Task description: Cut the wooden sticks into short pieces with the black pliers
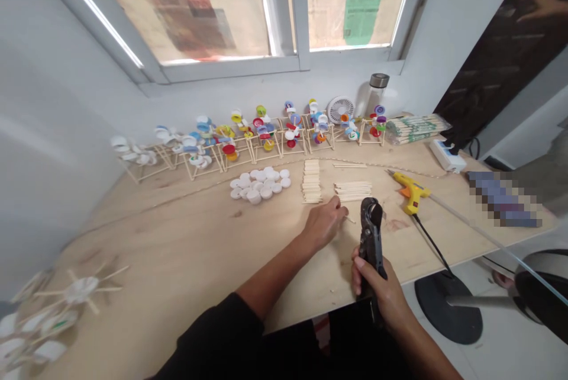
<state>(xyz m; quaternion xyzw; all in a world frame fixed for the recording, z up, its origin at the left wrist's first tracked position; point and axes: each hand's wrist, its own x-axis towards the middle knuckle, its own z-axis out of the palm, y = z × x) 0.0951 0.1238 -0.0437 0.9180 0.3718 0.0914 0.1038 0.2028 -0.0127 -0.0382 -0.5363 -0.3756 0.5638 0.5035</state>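
Note:
My left hand is closed in a pinch low over the table, and a short wooden stick pokes out past its fingertips. My right hand wraps round the handles of a black plier-like hand tool, held upright at the table's front edge; its jaws are hard to make out. Just beyond my left hand lies a stack of wooden sticks. Left of that is a column of shorter sticks, and farther left a group of white bottle caps.
Several stick frames with coloured caps line the wall. To the right are a yellow glue gun, a power strip and bagged sticks. A small fan and a bottle stand behind. Cap-and-stick wheels lie at left.

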